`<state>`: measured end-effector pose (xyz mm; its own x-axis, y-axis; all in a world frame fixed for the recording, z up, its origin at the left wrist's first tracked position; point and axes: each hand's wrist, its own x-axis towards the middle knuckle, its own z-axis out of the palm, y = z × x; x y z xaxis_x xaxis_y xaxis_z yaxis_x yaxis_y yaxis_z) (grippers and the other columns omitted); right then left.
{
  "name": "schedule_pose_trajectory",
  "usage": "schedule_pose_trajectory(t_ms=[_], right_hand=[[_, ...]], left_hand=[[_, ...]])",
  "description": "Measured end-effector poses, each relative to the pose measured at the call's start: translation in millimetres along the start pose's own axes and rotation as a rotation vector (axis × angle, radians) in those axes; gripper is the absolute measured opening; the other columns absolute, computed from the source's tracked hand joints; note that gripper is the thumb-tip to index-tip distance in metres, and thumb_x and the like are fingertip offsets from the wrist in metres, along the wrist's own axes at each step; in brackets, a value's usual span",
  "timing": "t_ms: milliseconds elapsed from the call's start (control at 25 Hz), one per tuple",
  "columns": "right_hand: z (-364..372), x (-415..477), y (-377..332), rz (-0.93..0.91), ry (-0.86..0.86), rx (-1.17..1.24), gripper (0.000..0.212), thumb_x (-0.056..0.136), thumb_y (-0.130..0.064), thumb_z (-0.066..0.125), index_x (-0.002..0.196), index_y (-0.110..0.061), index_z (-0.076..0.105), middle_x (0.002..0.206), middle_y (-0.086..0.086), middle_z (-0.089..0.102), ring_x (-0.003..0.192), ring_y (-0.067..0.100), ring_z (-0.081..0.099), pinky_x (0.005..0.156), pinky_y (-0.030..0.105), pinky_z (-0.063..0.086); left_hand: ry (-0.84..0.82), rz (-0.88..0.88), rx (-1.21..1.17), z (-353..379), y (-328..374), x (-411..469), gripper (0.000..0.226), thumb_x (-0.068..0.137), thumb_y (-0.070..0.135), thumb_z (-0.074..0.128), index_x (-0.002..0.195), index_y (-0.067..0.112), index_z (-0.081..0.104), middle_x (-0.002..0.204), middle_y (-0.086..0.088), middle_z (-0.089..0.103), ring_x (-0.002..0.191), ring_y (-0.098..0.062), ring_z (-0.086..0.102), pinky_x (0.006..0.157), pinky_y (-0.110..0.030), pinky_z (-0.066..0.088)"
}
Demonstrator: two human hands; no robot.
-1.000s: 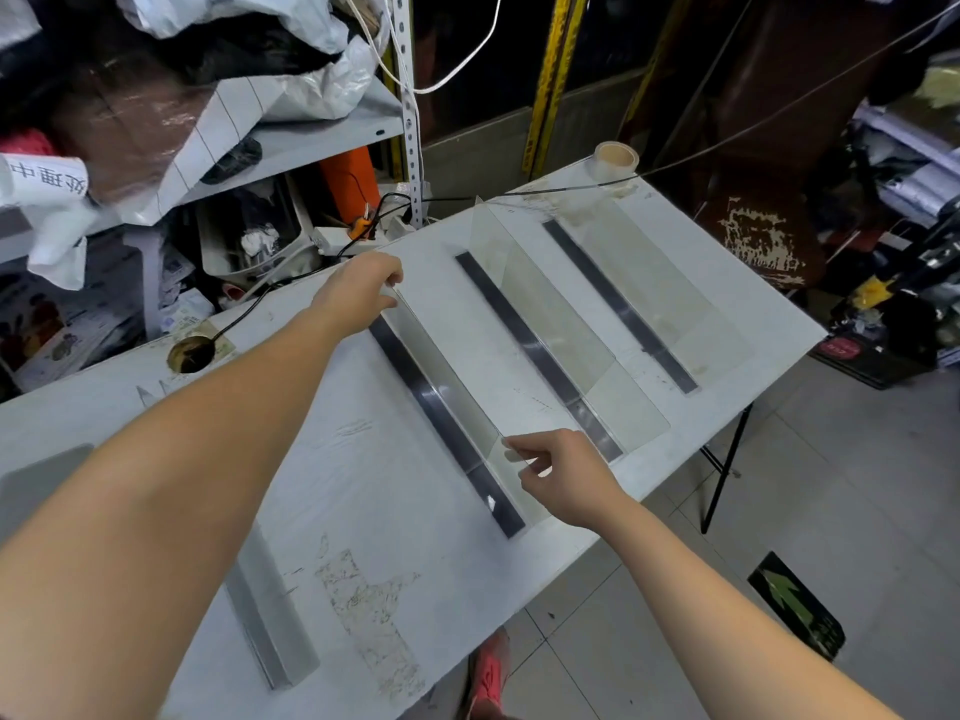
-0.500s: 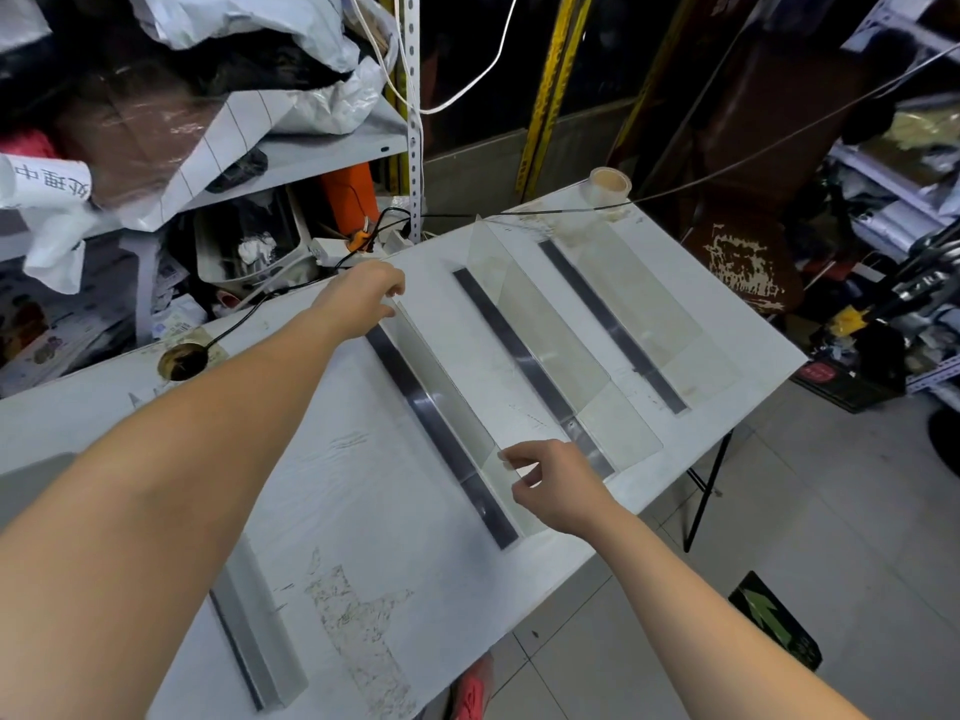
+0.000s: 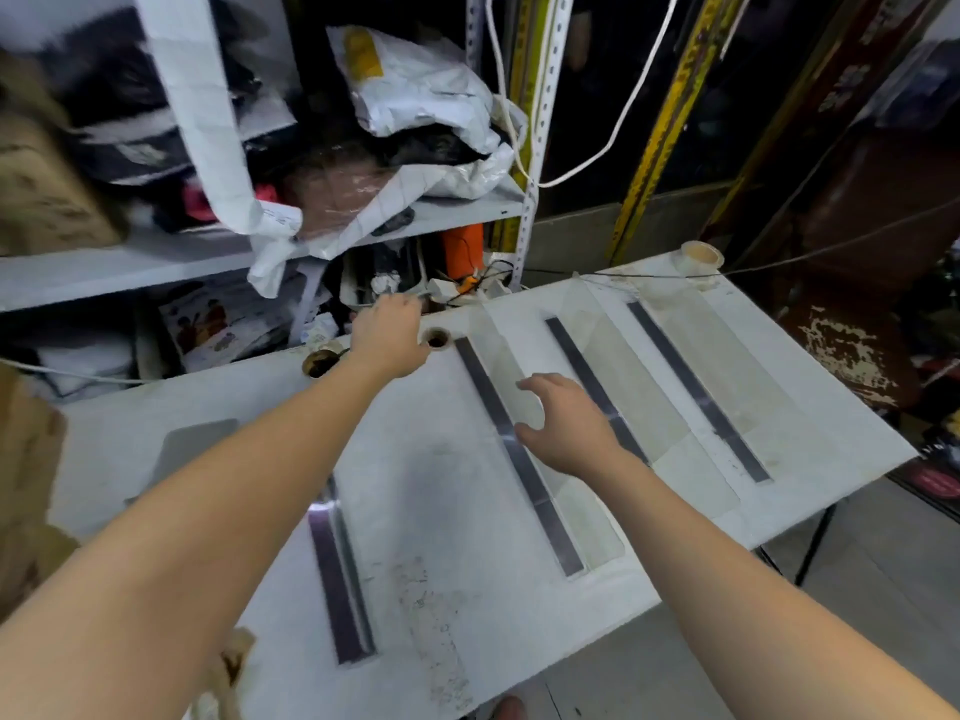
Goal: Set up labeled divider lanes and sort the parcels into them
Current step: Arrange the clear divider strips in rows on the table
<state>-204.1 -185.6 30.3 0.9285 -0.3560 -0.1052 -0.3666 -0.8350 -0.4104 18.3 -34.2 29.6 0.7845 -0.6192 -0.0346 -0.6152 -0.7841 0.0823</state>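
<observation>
Three clear divider panels on dark metal base strips stand in a row on the white table [image 3: 441, 511]: the nearest divider [image 3: 519, 459], the middle divider [image 3: 597, 392] and the far divider [image 3: 696, 392]. A fourth base strip [image 3: 340, 579] lies apart at the front left. My right hand [image 3: 566, 423] hovers with fingers spread at the nearest divider's clear panel, thumb close to its base. My left hand [image 3: 389, 337] reaches to the table's back edge, beside a small tape roll [image 3: 436, 337], with nothing visible in it. White bagged parcels [image 3: 415, 96] are heaped on the shelf behind.
A second tape roll [image 3: 319, 362] sits at the back edge and a pale one [image 3: 701, 254] on the far corner. A grey flat sheet [image 3: 197, 449] lies at the left. Cardboard [image 3: 26, 459] stands at the left edge. Cables cross behind the table.
My left hand let go of the nearest divider's far end and moved left to the back edge. My right hand left the divider's near end and moved up along it. The view swung left.
</observation>
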Motion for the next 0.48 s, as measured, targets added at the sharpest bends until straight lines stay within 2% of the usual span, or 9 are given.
schedule_pose_trajectory(t_ms=[200, 240, 360, 480], right_hand=[[-9, 21, -57, -0.131, -0.017, -0.066, 0.061, 0.087, -0.031, 0.068, 0.145, -0.022, 0.050, 0.147, 0.000, 0.051, 0.134, 0.023, 0.046, 0.101, 0.039, 0.048], [-8, 22, -69, -0.152, -0.018, -0.066, 0.062, 0.087, -0.032, 0.068, 0.145, -0.022, 0.050, 0.148, 0.000, 0.050, 0.135, 0.023, 0.046, 0.102, 0.039, 0.048], [0, 18, -102, -0.204, -0.034, -0.065, 0.062, 0.089, -0.031, 0.068, 0.147, -0.022, 0.048, 0.151, 0.001, 0.047, 0.139, 0.023, 0.042, 0.104, 0.037, 0.043], [14, 10, -133, -0.254, -0.049, -0.066, 0.062, 0.089, -0.032, 0.069, 0.146, -0.023, 0.048, 0.148, 0.003, 0.051, 0.136, 0.025, 0.046, 0.102, 0.043, 0.048]], left_hand=[[0.007, -0.154, 0.007, -34, -51, -69, 0.032, 0.094, 0.038, 0.062, 0.110, 0.013, 0.052, 0.117, -0.007, 0.057, 0.100, -0.027, 0.053, 0.073, -0.037, 0.040], [0.002, -0.178, 0.004, -38, -61, -82, 0.032, 0.094, 0.038, 0.062, 0.111, 0.014, 0.052, 0.117, -0.006, 0.057, 0.101, -0.027, 0.054, 0.073, -0.038, 0.041], [-0.007, -0.231, 0.032, -43, -88, -121, 0.045, 0.093, 0.038, 0.061, 0.129, 0.015, 0.049, 0.122, -0.006, 0.057, 0.113, -0.028, 0.054, 0.078, -0.039, 0.045], [-0.025, -0.276, 0.030, -38, -110, -150, 0.046, 0.091, 0.038, 0.060, 0.130, 0.015, 0.051, 0.128, -0.006, 0.057, 0.117, -0.028, 0.054, 0.080, -0.040, 0.046]])
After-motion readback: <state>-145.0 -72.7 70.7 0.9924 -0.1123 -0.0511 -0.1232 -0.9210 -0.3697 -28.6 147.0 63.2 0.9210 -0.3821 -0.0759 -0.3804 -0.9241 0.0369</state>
